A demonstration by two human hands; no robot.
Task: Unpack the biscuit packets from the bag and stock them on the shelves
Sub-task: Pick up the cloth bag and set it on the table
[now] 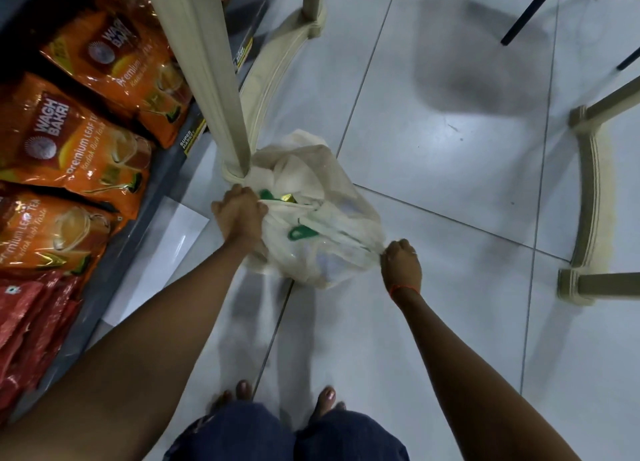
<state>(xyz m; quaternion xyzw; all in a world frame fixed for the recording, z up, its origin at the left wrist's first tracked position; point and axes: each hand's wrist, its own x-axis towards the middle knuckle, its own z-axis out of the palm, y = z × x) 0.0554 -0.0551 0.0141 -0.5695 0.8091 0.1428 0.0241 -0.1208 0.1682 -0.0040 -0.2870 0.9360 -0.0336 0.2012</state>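
**Both hands grip the bag on the floor**

Orange tea packets (86,138) fill the shelf at the frame's left. At centre, the left hand (240,214) is closed on the cream bag's (322,225) left edge; the right hand (401,261) pinches its right corner.

Both forearms are bare from the elbow down; no sleeves are visible. The left hand (240,214) carries no visible ring, band or watch. The right hand (401,264) has a thin red-orange thread (403,290) tied round the wrist. Dark blue denim trousers (287,436) cover both legs. The feet (327,400) show bare toes with polished nails; any footwear is too blurred to identify.
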